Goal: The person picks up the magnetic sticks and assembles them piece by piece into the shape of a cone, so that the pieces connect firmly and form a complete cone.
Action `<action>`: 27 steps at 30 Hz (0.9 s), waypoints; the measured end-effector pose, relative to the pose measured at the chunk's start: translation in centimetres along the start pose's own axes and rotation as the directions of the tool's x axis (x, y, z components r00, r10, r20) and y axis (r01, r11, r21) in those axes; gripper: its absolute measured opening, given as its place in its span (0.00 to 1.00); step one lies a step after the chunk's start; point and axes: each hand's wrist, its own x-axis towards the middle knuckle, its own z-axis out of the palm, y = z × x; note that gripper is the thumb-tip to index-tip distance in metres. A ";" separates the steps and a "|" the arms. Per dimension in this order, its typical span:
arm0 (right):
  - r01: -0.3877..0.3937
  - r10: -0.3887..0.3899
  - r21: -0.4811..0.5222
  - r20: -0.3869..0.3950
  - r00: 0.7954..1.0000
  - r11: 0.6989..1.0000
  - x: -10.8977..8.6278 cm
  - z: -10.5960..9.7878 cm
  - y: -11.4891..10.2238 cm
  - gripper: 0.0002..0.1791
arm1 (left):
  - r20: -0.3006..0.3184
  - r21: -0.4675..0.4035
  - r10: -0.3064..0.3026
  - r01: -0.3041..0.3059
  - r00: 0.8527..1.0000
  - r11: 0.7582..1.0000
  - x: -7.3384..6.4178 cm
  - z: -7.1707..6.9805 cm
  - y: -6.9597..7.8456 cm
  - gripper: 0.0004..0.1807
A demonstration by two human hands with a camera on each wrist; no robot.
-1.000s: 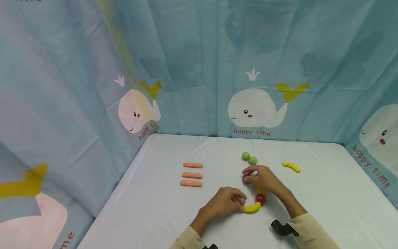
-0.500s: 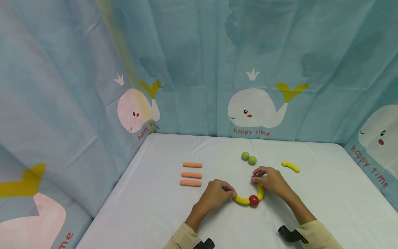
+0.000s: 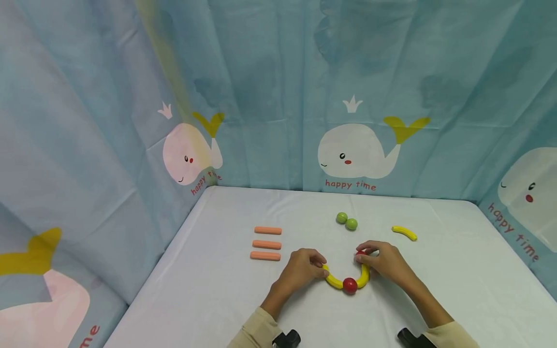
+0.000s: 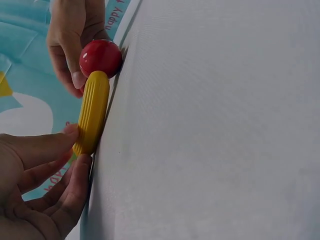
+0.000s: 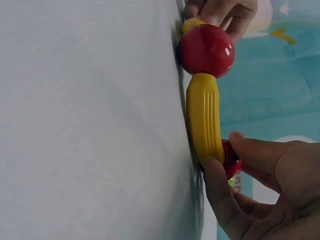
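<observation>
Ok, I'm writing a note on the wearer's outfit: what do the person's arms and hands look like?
Both hands, left hand and right hand, are bare, without gloves. The left sleeve and right sleeve are plain beige. A small black device sits by each cuff, left and right. I see no cables or lettering on them.

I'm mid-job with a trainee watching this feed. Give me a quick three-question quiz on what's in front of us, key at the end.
1. True or false: the left hand is pinching an orange stick.
2. How many green balls lie on the white table?
3. What sits between the two curved yellow pieces nearest the hands?

Key:
1. False; it pinches the end of one of the curved yellow pieces.
2. Two.
3. A red ball.
</observation>
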 end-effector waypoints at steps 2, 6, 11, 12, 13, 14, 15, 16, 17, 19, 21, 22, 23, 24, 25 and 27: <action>-0.007 0.007 0.009 0.005 1.000 1.000 -0.2 0.0 0.0 0.17 | -0.012 0.000 -0.002 0.002 1.000 1.000 0.1 0.0 0.0 0.11; -0.021 0.021 0.018 0.012 1.000 1.000 -0.6 -0.1 0.0 0.18 | -0.016 0.010 -0.027 0.027 1.000 1.000 0.2 0.1 0.0 0.14; -0.024 0.023 0.038 0.018 1.000 0.999 -1.1 -0.2 0.0 0.18 | -0.011 0.009 -0.038 0.038 0.999 0.999 0.6 0.3 -0.1 0.16; -0.025 0.024 0.042 0.022 0.999 0.999 -1.2 -0.3 0.1 0.18 | -0.011 0.007 -0.041 0.041 0.999 0.999 0.7 0.3 0.0 0.16; -0.027 0.026 0.042 0.026 0.999 0.999 -1.2 -0.4 0.1 0.19 | -0.013 0.005 -0.039 0.039 0.999 0.999 0.7 0.2 0.0 0.16; -0.031 0.030 0.043 0.029 0.999 0.999 -1.3 -0.4 0.1 0.19 | -0.015 0.004 -0.037 0.037 0.999 0.999 0.8 0.2 0.0 0.15; -0.037 0.036 0.044 0.033 0.999 0.998 -1.4 -0.5 0.1 0.19 | -0.017 0.002 -0.038 0.039 0.999 0.999 0.9 0.2 0.0 0.15; -0.041 0.040 0.040 0.035 0.999 0.998 -1.5 -0.6 0.2 0.20 | -0.020 0.001 -0.037 0.037 0.999 0.999 1.0 0.2 0.1 0.15; -0.045 0.043 0.031 0.038 0.998 0.999 -1.6 -0.7 0.2 0.21 | -0.024 0.001 -0.036 0.036 0.999 0.999 1.0 0.1 0.1 0.14; -0.057 0.056 0.024 0.039 0.998 0.998 -1.8 -0.8 0.2 0.22 | -0.034 0.005 -0.036 0.036 0.999 0.999 1.1 0.1 0.1 0.13; -0.063 0.062 0.029 0.048 0.997 0.998 -2.0 -0.9 0.3 0.22 | -0.043 0.009 -0.037 0.038 0.998 0.999 1.2 0.2 0.1 0.12; -0.066 0.065 0.029 0.050 0.997 0.997 -2.1 -0.9 0.2 0.22 | -0.045 0.008 -0.038 0.039 0.998 0.999 1.2 0.2 0.1 0.12; -0.071 0.070 0.033 0.053 0.996 0.997 -2.2 -0.9 0.2 0.22 | -0.045 0.006 -0.038 0.038 0.998 0.999 1.2 0.2 0.1 0.12; -0.077 0.075 0.040 0.055 0.996 0.996 -2.4 -0.9 0.2 0.22 | -0.043 0.003 -0.037 0.037 0.998 0.999 1.2 0.2 0.1 0.12; -0.081 0.078 0.045 0.059 0.995 0.996 -2.5 -0.8 0.2 0.21 | -0.041 0.000 -0.035 0.035 0.999 0.999 1.2 0.2 0.1 0.13; -0.078 0.076 0.046 0.059 0.995 0.996 -2.7 -0.8 0.2 0.21 | -0.036 -0.006 -0.035 0.035 0.999 0.999 1.3 0.2 0.1 0.13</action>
